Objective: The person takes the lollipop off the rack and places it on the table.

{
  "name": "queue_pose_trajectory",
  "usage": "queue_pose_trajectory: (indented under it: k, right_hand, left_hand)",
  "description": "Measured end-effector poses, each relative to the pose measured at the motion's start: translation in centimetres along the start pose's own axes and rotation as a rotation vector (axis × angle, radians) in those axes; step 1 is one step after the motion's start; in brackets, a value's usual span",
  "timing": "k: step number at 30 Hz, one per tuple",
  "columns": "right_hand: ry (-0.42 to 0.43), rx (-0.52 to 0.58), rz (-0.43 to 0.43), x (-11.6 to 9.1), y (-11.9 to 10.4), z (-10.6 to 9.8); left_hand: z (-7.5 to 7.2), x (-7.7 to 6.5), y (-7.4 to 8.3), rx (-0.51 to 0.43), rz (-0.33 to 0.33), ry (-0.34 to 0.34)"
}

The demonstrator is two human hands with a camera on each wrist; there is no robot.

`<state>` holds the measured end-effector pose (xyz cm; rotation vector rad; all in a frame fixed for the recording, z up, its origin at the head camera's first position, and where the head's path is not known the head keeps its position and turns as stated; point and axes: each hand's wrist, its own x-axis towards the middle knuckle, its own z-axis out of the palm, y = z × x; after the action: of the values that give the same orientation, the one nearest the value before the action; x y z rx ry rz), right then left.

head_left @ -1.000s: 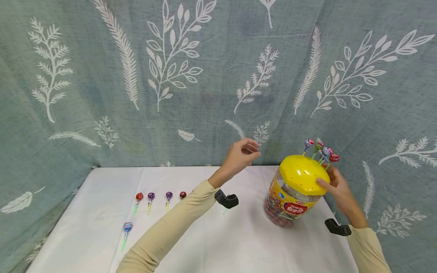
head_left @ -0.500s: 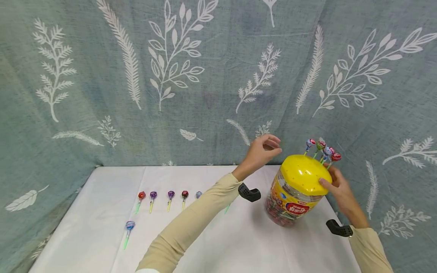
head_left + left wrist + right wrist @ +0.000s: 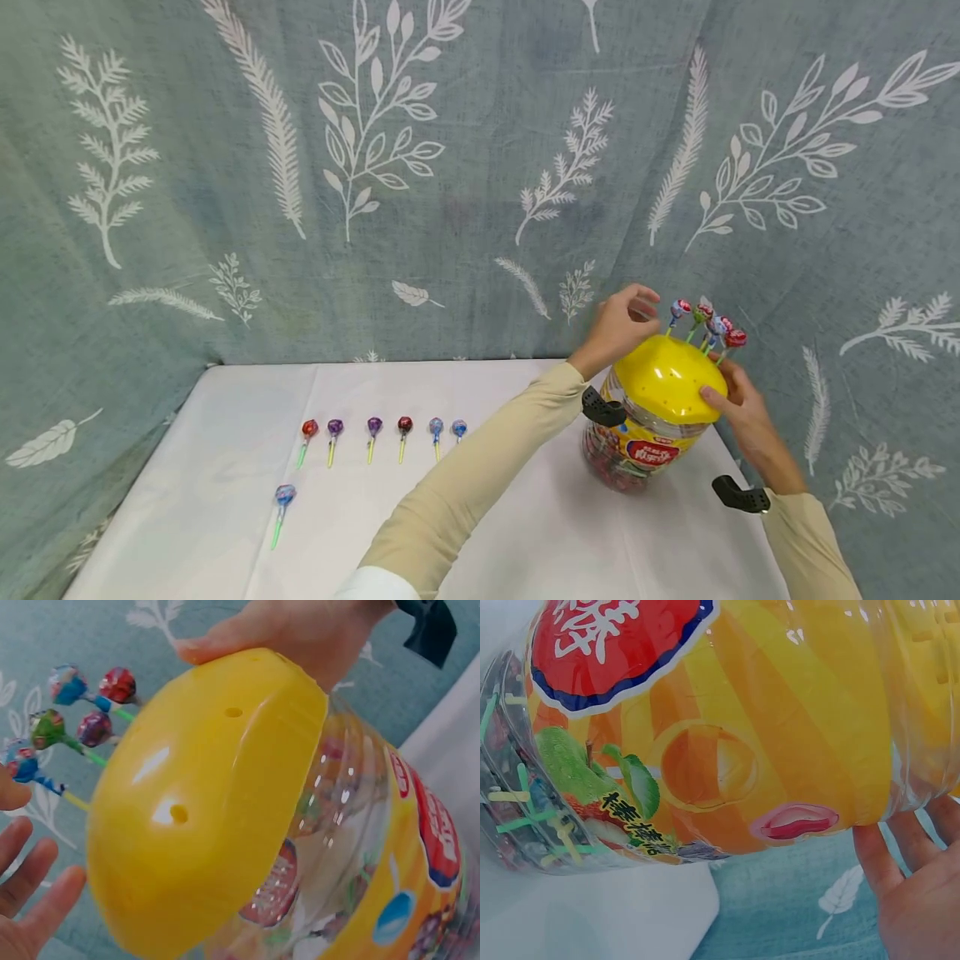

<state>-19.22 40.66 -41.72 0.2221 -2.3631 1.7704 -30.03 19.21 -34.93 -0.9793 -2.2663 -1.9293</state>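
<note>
A clear plastic candy jar [image 3: 651,450] with a yellow domed lid [image 3: 667,375] stands tilted at the table's right side. Several lollipops [image 3: 703,315] stick up from holes along the lid's far side. My right hand [image 3: 746,412] grips the jar at its top, thumb on the lid and fingers round the far side. In the right wrist view, those fingers [image 3: 907,859] touch the jar's neck. My left hand [image 3: 622,325] is bent beside the lid, close to the leftmost lollipop [image 3: 679,309]. In the left wrist view its fingers [image 3: 45,907] are spread apart, holding nothing visible.
A row of lollipops [image 3: 373,437] lies on the white tablecloth [image 3: 187,500] at left, partly hidden by the left sleeve. One blue lollipop [image 3: 282,510] lies nearer the front. A leaf-patterned curtain [image 3: 450,183] hangs right behind the table.
My left hand has moved right, from over the table to beside the lid's lollipops. More of the lollipop row shows behind the sleeve. The right hand still holds the jar.
</note>
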Motion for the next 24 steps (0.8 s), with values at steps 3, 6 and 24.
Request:
queue_pose_trajectory:
  k: [3,6,24]
  right_hand:
    - [0.008,0.0,0.007,-0.1,-0.2,-0.2]
    - [0.007,-0.01,0.02,-0.2,-0.2,-0.1]
    - [0.04,0.075,-0.006,-0.1,0.5,0.6]
  left_hand:
    - [1.0,0.7,0.1,-0.014,0.004,-0.005]
    - [1.8,1.1,0.2,-0.035,0.021,-0.005]
    - [0.4,-0.1,2.4,-0.001,0.255,0.088]
